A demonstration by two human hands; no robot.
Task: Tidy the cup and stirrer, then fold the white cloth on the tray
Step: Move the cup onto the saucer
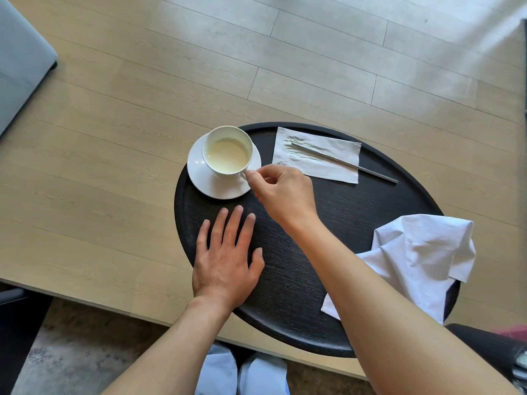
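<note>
A white cup (227,151) with pale liquid stands on a white saucer (211,185) at the far left of the round black tray (356,201). My right hand (281,192) pinches the cup's handle at the cup's right side. My left hand (225,256) lies flat on the tray, fingers spread, just in front of the saucer. A thin metal stirrer (345,163) lies across a white paper napkin (316,153) at the tray's far side. The crumpled white cloth (422,258) sits on the tray's right edge, partly behind my right forearm.
The tray rests on a light wooden table (114,138). A grey-blue cushion (20,61) is at the far left. A dark chair arm (496,346) shows at the lower right, and my knees (242,374) are below the table's front edge.
</note>
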